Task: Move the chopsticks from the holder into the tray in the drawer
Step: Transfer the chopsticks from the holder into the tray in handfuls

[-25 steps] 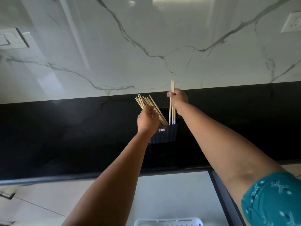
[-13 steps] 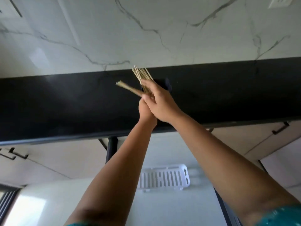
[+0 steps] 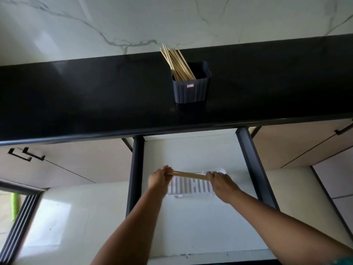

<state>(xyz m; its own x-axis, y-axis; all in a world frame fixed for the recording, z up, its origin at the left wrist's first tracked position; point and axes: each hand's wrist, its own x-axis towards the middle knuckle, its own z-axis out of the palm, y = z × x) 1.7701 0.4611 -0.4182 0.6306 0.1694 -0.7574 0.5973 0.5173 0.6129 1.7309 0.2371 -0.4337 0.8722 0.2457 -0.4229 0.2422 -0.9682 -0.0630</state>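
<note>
Low in the middle, the left hand and right hand pinch a small bundle of thin wooden chopsticks by its ends, fingers closed, over the white slotted plastic tray. Dropped crooked, the sticks might roll out.

1. Black glossy worktop runs wall to wall.
2. White marble backsplash above it, grey veins showing.
3. Beige cabinet fronts either side, dark handles.
4. Something bright green far left, possibly a broom handle.
</note>
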